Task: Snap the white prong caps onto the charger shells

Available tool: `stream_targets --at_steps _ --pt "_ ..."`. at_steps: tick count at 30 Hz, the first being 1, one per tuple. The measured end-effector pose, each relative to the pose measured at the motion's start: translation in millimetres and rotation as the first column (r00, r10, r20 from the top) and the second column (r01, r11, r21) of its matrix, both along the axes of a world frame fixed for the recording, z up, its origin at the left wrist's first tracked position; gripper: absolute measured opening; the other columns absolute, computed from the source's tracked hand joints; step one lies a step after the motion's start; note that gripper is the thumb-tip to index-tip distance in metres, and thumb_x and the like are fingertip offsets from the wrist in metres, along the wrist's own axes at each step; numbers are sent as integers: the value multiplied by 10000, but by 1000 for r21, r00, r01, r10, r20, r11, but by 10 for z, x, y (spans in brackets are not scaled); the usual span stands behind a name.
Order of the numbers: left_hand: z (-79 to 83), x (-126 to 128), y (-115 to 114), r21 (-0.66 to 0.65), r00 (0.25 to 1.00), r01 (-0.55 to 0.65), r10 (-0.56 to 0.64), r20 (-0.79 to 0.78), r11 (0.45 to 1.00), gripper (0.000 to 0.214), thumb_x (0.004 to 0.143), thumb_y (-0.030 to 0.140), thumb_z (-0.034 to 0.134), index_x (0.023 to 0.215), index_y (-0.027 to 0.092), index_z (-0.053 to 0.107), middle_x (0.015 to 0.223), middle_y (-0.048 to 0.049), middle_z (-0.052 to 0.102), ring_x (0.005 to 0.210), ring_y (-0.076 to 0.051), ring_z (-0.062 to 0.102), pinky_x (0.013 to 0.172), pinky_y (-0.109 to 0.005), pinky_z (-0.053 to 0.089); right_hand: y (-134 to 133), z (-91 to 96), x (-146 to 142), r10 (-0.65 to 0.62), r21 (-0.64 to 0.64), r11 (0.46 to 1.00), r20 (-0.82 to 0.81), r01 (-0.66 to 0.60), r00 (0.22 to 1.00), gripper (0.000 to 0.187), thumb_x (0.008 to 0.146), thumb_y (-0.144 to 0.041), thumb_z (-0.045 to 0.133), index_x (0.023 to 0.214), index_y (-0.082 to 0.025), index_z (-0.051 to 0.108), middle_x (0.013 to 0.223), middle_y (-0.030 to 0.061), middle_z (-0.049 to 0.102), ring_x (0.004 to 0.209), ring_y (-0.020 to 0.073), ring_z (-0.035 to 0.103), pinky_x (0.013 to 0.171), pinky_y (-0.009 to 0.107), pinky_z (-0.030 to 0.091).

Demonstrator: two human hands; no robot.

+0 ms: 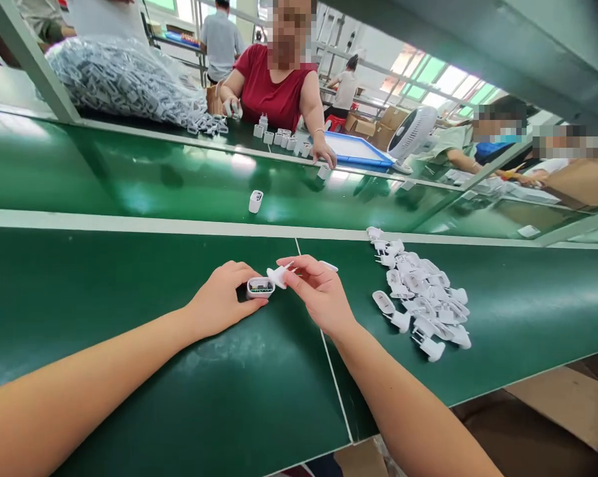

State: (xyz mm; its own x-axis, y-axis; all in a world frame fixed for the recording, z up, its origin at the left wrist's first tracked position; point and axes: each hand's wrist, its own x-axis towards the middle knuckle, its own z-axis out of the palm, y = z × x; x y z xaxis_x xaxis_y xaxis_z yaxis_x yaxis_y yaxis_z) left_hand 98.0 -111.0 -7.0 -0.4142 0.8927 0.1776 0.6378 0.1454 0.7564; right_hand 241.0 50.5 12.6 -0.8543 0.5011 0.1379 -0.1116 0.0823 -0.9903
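Observation:
My left hand (224, 296) is closed around a white charger housing (260, 289), which stands on the green bench with its open end up. Some circuit board parts show inside the housing. Between the thumb and fingers of my right hand (321, 291) is a white plug cap (277, 274) with metal prongs, tilted and right beside the housing's open top. Another white piece (328, 266) lies just behind my right hand, partly hidden by it. To the right, a loose pile of white plug caps (422, 295) lies on the bench.
Beyond the pale rail (179, 223), a single housing (255, 201) stands on the green conveyor belt (130, 179). Across it, a person in a red shirt (279, 93) reaches toward another housing (324, 171). A large bag of white parts (124, 79), a blue-rimmed tray (358, 152) and a fan (412, 132) are there too.

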Motion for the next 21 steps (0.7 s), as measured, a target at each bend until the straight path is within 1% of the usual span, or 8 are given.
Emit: stream_targets --at_steps 3,6,9,12,14,16,19,21 --pt "-13 -27 -19 14 999 8 -8 38 1000 349 843 497 764 1072 235 740 1081 -61 729 1033 -274 622 900 -428 524 -85 -5 -14 -39 250 968 -9 40 999 218 889 -317 764 1106 -326 783 1057 14 717 911 167 659 916 373 564" --pt "-26 -44 -30 23 998 11 -12 67 1000 300 868 483 738 1034 233 756 1078 -61 736 1054 -277 618 919 -435 523 -142 -9 -44 -46 456 889 -19 50 999 185 909 -247 737 1076 -313 778 1025 12 743 900 172 678 901 368 574" --pt "-36 -46 -28 33 997 13 -16 82 999 295 863 473 746 1027 229 764 1083 -59 735 1066 -277 615 947 -445 516 -155 -13 -69 0 628 777 -48 30 999 156 950 -211 678 1051 -291 766 1009 21 751 915 179 696 860 354 584" --pt "-49 -47 -22 40 995 14 -18 97 999 300 854 478 752 1013 225 768 1079 -60 735 1070 -281 614 953 -450 513 -149 -9 -83 40 776 629 -85 41 996 181 986 -175 606 1083 -252 738 1013 49 744 942 189 693 833 347 584" --pt "-59 -49 -20 46 994 10 -15 106 999 300 847 479 756 1002 222 770 1079 -61 734 1077 -282 611 963 -454 508 -149 2 -93 44 842 538 -82 46 996 201 994 -141 567 1092 -225 720 1020 65 737 940 190 678 812 335 579" --pt "-68 -51 -18 48 994 7 -12 109 999 294 844 474 759 994 222 772 1069 -58 734 1066 -278 609 970 -458 501 -157 14 -105 35 879 475 -70 45 997 215 992 -112 543 1086 -212 708 1023 71 734 933 191 664 794 327 572" --pt "-79 -54 -15 40 993 15 -19 117 999 273 853 461 752 986 224 773 1040 -50 731 1026 -266 605 953 -458 496 -185 12 -118 31 909 412 -77 58 997 220 988 -87 522 1060 -202 695 1010 70 738 912 195 654 775 330 560" --pt "-87 -55 -12 40 992 23 -28 122 999 259 857 449 752 980 222 773 1026 -48 729 1013 -261 601 941 -452 495 -209 -7 -117 12 916 392 -97 85 995 211 990 -86 521 1048 -198 690 997 66 745 904 195 660 767 331 553"
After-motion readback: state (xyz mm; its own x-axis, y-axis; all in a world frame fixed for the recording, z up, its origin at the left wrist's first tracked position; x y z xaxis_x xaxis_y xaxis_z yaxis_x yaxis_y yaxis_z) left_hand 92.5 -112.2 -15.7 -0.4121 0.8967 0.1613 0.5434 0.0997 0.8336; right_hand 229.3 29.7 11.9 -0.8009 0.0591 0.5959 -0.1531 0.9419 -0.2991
